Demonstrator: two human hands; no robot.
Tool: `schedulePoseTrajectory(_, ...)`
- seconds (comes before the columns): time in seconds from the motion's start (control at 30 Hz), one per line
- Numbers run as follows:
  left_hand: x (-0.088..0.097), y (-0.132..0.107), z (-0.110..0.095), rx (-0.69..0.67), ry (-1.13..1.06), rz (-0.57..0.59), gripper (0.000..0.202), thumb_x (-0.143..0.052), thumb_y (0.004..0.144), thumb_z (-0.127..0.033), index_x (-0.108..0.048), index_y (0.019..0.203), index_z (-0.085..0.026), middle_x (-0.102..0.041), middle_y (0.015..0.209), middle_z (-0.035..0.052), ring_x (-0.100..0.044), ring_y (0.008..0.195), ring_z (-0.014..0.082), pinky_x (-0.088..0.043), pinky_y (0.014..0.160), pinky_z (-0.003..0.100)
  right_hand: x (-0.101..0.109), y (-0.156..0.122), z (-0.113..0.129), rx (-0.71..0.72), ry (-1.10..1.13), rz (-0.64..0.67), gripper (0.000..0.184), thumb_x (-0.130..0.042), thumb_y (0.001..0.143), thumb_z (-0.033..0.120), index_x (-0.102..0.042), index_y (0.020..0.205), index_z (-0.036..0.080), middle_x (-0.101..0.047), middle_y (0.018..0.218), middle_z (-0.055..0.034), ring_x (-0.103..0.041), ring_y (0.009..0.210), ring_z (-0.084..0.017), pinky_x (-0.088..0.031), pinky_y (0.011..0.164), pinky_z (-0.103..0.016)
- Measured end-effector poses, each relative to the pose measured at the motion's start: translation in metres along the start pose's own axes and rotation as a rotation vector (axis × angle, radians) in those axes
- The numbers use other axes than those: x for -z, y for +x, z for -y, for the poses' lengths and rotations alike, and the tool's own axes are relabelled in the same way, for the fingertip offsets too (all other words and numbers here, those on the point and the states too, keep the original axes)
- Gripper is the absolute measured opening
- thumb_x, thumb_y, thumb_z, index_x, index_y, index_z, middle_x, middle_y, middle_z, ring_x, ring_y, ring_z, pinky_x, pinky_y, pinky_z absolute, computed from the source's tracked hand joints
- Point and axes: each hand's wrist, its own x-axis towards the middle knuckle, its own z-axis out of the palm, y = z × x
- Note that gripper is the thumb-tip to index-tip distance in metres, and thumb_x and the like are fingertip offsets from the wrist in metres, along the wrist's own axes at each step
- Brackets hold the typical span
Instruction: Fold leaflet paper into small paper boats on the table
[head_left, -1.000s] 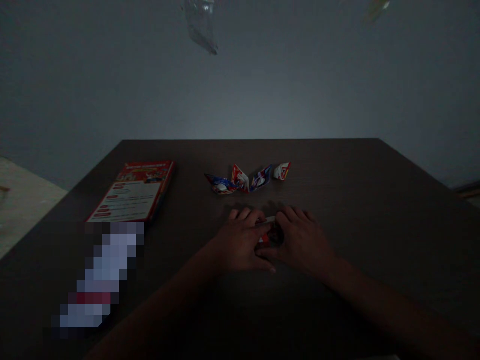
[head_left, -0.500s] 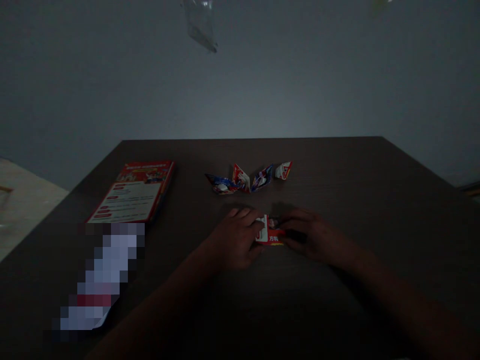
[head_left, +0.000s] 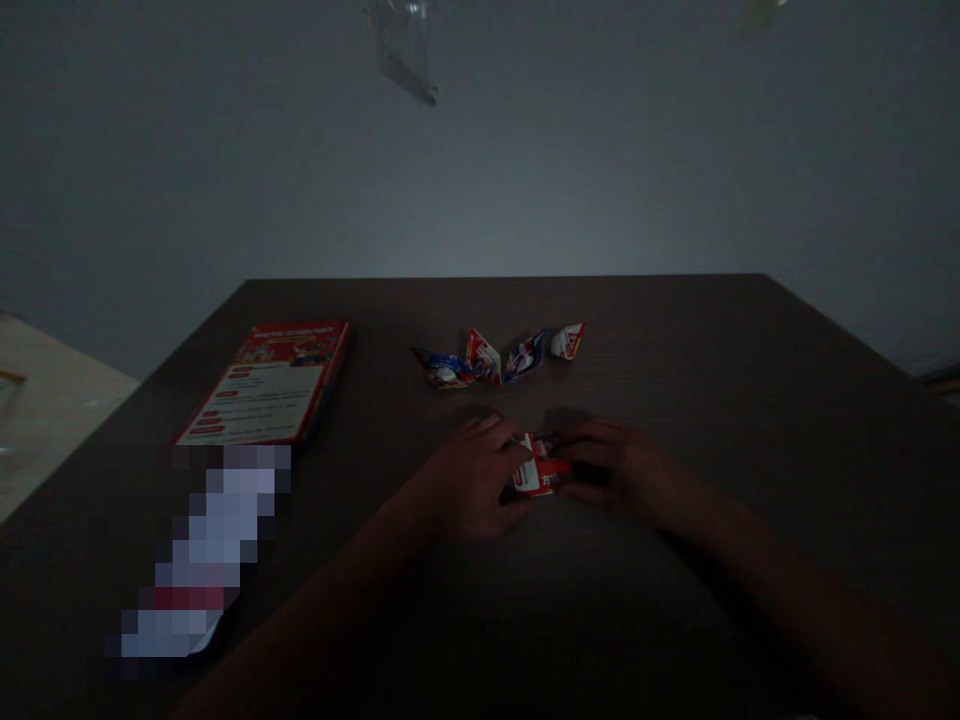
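Note:
A small folded piece of printed paper [head_left: 541, 468], red and white with printed characters, lies on the dark table between my hands. My left hand [head_left: 480, 478] grips its left side, fingers bent over it. From the right, my right hand [head_left: 619, 468] holds the other side with its fingers closed on the edge; the fingertips are partly in shadow. Beyond my hands stand several folded paper pieces: a blue one [head_left: 446, 370], a red and white one [head_left: 484, 355], another blue one [head_left: 525, 356] and a white and red one [head_left: 568, 341].
A stack of red and white printed leaflets or a booklet [head_left: 262, 385] lies at the left of the table [head_left: 675, 330]. Nearer me is a blurred-out pale object [head_left: 214, 545]. Behind the table rises a plain wall [head_left: 570, 150], with a clear plastic bag [head_left: 403, 50] on it.
The left part of the paper has tilted up a little, and its folded white section now covers more of the red printed side. My hands have barely shifted.

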Motion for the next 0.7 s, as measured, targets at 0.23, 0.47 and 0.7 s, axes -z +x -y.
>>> schedulePoseTrajectory(0.23, -0.0018, 0.0002, 0.0035, -0.018, -0.029, -0.022, 0.042, -0.055, 0.080, -0.038, -0.055, 0.117, -0.019, -0.054, 0.112, 0.0093, -0.047, 0.104, 0.0241, -0.039, 0.091, 0.038, -0.0008, 0.0001, -0.0012, 0.010, 0.034, -0.035, 0.024, -0.064, 0.079, 0.030, -0.065, 0.101, 0.019, -0.064, 0.107, -0.0084, -0.058, 0.099, -0.021, -0.048, 0.086, -0.036)
schedulePoseTrajectory(0.47, -0.0019, 0.0022, 0.0027, -0.028, 0.018, -0.017, 0.035, -0.052, 0.081, -0.038, -0.058, 0.110, -0.020, -0.059, 0.106, 0.0083, -0.052, 0.099, 0.0234, -0.039, 0.089, 0.040, 0.0028, 0.0014, 0.0028, 0.004, 0.023, -0.019, 0.031, -0.068, 0.075, 0.035, -0.065, 0.101, 0.019, -0.064, 0.106, -0.0093, -0.058, 0.098, -0.022, -0.047, 0.085, -0.038)
schedulePoseTrajectory(0.7, -0.0020, 0.0027, 0.0033, -0.035, 0.023, -0.042, 0.036, -0.049, 0.083, -0.044, -0.059, 0.108, -0.020, -0.061, 0.105, 0.0081, -0.053, 0.098, 0.0232, -0.039, 0.088, 0.040, 0.0023, -0.0006, 0.0039, 0.033, -0.032, -0.014, 0.024, -0.063, 0.079, 0.027, -0.065, 0.102, 0.022, -0.064, 0.107, -0.0083, -0.058, 0.099, -0.023, -0.046, 0.087, -0.040)
